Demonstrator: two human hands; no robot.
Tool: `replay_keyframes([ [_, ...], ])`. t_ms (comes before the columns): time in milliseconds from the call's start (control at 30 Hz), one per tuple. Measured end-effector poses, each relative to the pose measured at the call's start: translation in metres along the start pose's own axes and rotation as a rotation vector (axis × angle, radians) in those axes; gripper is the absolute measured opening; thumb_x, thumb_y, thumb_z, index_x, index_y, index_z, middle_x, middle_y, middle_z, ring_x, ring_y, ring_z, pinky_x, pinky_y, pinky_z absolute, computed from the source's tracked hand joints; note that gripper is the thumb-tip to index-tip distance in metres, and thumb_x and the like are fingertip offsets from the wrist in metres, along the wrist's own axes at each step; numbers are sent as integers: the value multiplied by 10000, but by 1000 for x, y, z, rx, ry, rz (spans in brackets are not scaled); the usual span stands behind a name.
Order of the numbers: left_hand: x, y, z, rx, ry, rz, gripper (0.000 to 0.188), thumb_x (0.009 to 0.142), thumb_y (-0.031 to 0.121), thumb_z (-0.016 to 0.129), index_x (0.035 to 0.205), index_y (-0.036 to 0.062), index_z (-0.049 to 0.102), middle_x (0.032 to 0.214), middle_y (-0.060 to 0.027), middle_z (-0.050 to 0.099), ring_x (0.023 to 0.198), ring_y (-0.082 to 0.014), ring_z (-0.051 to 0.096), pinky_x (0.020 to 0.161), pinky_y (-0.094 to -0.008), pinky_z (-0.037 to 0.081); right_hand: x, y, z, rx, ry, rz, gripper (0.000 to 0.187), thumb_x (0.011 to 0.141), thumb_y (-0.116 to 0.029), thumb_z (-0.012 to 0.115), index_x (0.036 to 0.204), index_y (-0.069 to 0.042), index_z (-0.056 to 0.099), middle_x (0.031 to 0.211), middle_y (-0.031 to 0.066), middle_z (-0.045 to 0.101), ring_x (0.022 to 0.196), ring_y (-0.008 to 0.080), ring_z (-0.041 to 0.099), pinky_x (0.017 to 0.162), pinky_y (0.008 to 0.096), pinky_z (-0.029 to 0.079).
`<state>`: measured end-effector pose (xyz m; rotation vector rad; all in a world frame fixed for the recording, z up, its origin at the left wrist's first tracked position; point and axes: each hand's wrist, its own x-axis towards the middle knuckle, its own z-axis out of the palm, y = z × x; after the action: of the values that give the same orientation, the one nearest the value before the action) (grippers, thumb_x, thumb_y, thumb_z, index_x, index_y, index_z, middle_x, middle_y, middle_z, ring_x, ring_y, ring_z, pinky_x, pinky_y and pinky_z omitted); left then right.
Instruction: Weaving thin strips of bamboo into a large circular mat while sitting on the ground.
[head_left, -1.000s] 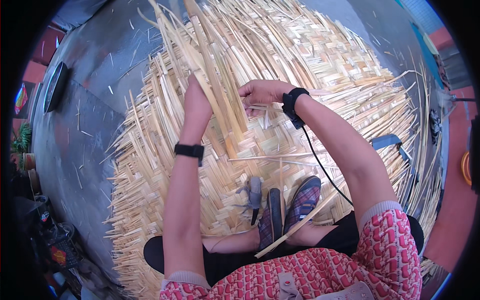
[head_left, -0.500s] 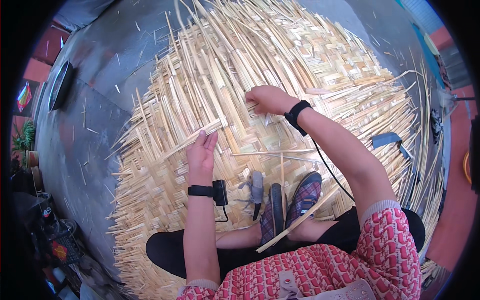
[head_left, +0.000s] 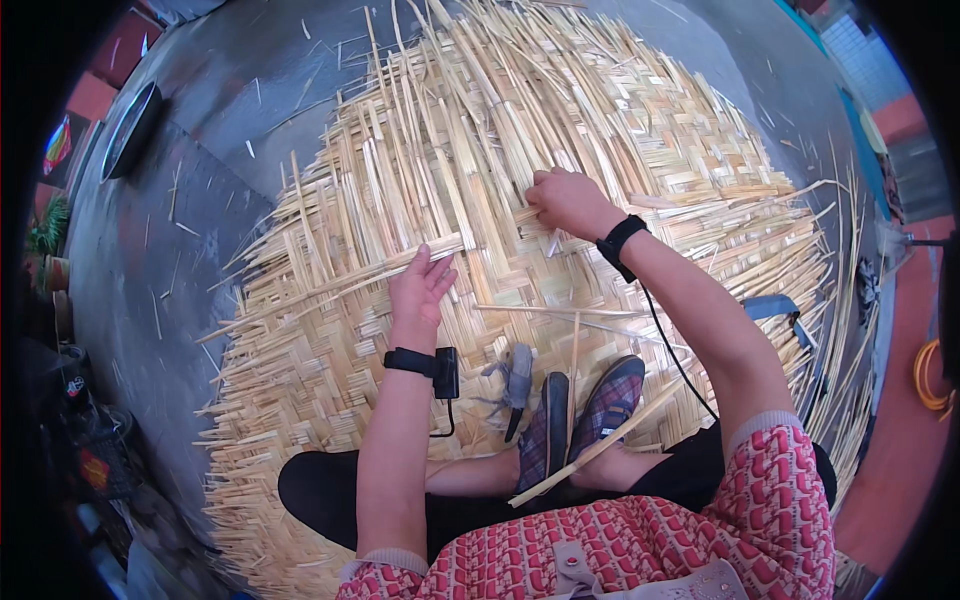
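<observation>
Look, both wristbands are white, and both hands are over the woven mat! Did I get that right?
Not quite: the left wristband and right wristband are black, not white, as the head view shows. The left hand and right hand are indeed over the woven mat.

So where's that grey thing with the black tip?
In the head view, a little below centre, the grey thing lies on the woven mat, just left of the plaid shoes.

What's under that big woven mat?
Grey floor shows beyond the left edge of the woven mat. Whatever lies right underneath can't be seen, because the mat covers it.
</observation>
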<state>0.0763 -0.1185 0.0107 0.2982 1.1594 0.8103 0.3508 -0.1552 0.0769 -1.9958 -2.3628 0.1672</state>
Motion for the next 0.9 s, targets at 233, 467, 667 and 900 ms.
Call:
replay_keyframes([
  [233, -9, -14, 7, 2, 42, 120, 352, 908, 136, 702, 1170, -49, 557, 1087, -193, 631, 997, -296, 679, 754, -395, 607, -2, -3, -15, 677, -432, 369, 165, 843, -175, 659, 873, -15, 628, 858, 157, 688, 866, 286, 682, 743, 429, 521],
  [467, -40, 5, -11, 240, -42, 207, 427, 892, 20, 657, 1291, -23, 510, 1231, -196, 581, 1072, -275, 644, 827, -410, 582, -24, -17, -10, -110, -244, 161, 335, 730, -360, 768, 878, -76, 666, 886, 110, 658, 889, 284, 660, 743, 433, 503],
  [667, -41, 42, -65, -14, -191, 382, 399, 925, -18, 511, 1323, -14, 543, 1224, -161, 610, 1037, -216, 636, 836, -336, 576, 22, -100, -3, 665, 106, -74, 284, 828, -223, 723, 1026, -39, 635, 983, 134, 626, 954, 344, 610, 822, 426, 483],
  [900, 14, 98, -24, 759, -250, 423, 283, 965, 88, 514, 1184, -37, 642, 1013, -119, 680, 816, -150, 635, 652, -256, 541, 55, -100, 30, 768, -290, -182, 197, 864, -194, 701, 896, -17, 621, 858, 166, 603, 879, 338, 607, 763, 410, 465],
])
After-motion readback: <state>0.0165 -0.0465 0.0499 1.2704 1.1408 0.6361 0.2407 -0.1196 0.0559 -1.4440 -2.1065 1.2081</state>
